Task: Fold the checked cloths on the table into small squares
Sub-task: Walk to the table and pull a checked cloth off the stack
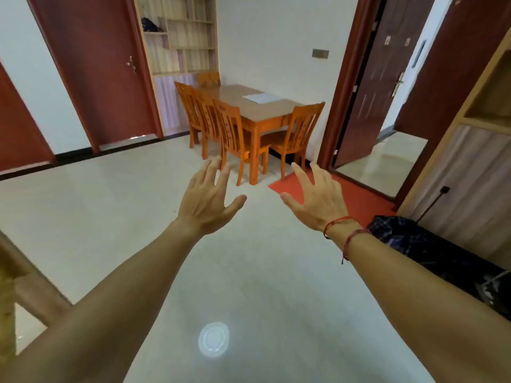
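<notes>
Head view, centre frame: L hand and R hand stretched forward over pale floor, palms down, fingers spread, both empty; hands apart, not touching. R wrist carries two red cords. Upper centre: wooden table w/ chairs round it, well beyond the hands. On the tabletop, toward its right side, a pale flat cloth; check pattern too small to tell. Red mat right of centre, partly behind R hand. Dark red door upper left. Dark bundle at right edge.
</notes>
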The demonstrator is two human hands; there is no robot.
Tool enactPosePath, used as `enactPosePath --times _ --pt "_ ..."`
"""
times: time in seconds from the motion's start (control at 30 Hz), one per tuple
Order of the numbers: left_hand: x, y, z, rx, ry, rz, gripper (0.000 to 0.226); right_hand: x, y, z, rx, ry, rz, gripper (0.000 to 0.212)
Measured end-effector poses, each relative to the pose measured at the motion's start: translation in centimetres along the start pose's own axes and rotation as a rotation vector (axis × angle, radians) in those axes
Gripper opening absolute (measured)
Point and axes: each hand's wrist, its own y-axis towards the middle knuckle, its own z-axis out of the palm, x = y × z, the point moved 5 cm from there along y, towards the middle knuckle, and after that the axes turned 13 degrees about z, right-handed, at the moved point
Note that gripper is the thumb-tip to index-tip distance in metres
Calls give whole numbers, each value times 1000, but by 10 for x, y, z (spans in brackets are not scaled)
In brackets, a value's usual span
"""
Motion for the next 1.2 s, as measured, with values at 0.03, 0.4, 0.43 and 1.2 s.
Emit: enactPosePath --times 0.03,0.4,0.43,1.2 --pt "8 9 8 27 -18 -1 84 3 9 6 22 4 11 72" --pt "68 106 101 58 -40 31 81 -10 113 90 76 -1 91 67" --pt "74 117 110 65 -35 28 80 -13 125 98 91 -7 99 67" --pt "192 442 316 136 -56 -39 81 -84 482 239 275 135 168 58"
